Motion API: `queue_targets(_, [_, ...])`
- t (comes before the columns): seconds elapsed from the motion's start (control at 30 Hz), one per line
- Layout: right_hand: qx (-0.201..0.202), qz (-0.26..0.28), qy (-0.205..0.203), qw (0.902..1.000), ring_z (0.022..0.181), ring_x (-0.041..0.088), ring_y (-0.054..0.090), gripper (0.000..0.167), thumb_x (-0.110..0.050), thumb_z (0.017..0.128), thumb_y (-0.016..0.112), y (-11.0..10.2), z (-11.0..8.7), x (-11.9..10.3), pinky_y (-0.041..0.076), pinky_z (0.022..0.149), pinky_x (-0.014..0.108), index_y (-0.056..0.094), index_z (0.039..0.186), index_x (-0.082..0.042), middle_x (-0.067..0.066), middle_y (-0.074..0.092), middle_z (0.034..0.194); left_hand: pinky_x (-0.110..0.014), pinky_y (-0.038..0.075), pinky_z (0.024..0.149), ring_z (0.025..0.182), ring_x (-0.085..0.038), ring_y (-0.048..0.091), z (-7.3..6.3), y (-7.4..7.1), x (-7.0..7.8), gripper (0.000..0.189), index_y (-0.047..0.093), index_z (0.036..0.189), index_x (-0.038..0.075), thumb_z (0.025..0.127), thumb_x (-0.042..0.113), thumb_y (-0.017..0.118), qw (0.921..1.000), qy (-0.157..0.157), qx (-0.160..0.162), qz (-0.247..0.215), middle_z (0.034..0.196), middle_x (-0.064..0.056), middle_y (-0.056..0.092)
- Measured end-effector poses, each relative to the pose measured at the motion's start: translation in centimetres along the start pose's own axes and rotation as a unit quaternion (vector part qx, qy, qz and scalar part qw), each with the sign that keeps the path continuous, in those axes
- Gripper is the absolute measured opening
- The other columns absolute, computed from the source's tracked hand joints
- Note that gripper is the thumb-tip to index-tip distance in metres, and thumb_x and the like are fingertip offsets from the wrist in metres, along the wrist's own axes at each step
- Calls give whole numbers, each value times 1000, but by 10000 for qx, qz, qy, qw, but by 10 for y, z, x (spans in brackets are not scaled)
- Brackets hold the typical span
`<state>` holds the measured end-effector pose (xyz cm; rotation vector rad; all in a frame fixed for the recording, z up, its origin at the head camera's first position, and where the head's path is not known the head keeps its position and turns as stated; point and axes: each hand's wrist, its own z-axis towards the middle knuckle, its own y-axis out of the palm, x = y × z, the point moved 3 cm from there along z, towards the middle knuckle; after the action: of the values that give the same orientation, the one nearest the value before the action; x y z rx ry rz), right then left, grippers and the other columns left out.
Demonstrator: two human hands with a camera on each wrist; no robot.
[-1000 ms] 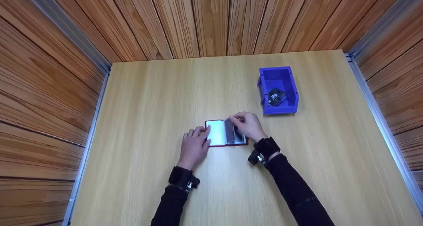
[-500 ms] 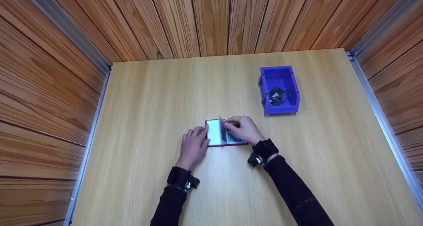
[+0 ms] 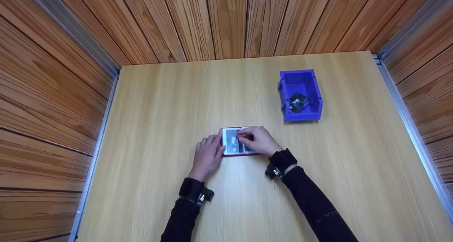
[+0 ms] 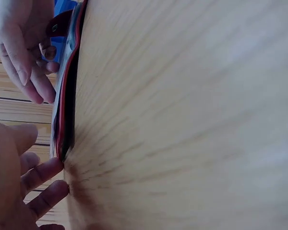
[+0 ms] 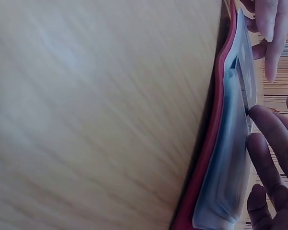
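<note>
A small card holder (image 3: 233, 150) with a red cover and clear plastic sleeves lies open on the table. A dark card with pale print shows through its left page. My left hand (image 3: 207, 157) rests at the holder's left edge, fingertips against it; the left wrist view shows the fingers (image 4: 43, 175) beside the red cover (image 4: 63, 110). My right hand (image 3: 260, 140) is over the right half, hiding much of it. In the right wrist view its fingertips (image 5: 256, 114) touch the sleeves (image 5: 230, 158) near the fold.
A blue-purple bin (image 3: 300, 117) stands at the back right of the wooden table (image 3: 159, 104). Several dark cards (image 3: 298, 102) lie inside it. Wood-patterned walls (image 3: 226, 22) with metal rails enclose the back and sides.
My right hand has turned a clear sleeve page from the right over to the left, and the card now lies over the white left side. The left hand stays at the edge.
</note>
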<state>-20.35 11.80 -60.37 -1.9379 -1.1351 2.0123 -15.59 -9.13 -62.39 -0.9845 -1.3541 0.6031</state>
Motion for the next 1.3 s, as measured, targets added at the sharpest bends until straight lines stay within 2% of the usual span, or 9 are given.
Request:
queue_targets(0.23, [2,2,49,10000,116,26,69,29,-16,97,72,0,0,0,42,113,46,74,124,-5,5,79,110,-43,39,98,121,-25,51,0,3,1,59,40,160,25,106,38,57,9996,36,-80,263,144,-4,55])
queue_targets(0.53, [75,154,-98,9998,105,23,74,29,-12,97,72,-1,-2,0,50,103,45,74,124,-4,6,79,109,-41,39,96,121,-25,51,0,4,3,57,43,159,24,106,38,57,9991,46,-77,415,144,-3,54])
queue_targets(0.7, [360,141,-136,9992,96,20,73,25,-12,96,72,-4,-4,4,54,93,42,77,120,-5,6,79,106,-42,40,95,120,-26,52,-1,4,5,56,46,157,22,105,36,58,9989,87,34,461,142,-5,55])
queue_targets(0.93, [775,150,81,9968,93,19,70,21,-12,96,72,-10,-8,7,54,90,39,79,115,-6,8,78,108,-41,39,95,119,-25,51,-1,5,4,55,46,157,23,105,37,57,9987,70,37,498,142,-4,55])
queue_targets(1.3, [1199,316,320,9918,76,13,62,18,-12,98,71,-24,-11,-8,49,73,29,78,112,-4,4,74,90,-41,39,96,120,-24,51,0,5,3,56,44,158,23,105,38,57,9989,69,53,466,144,-4,54])
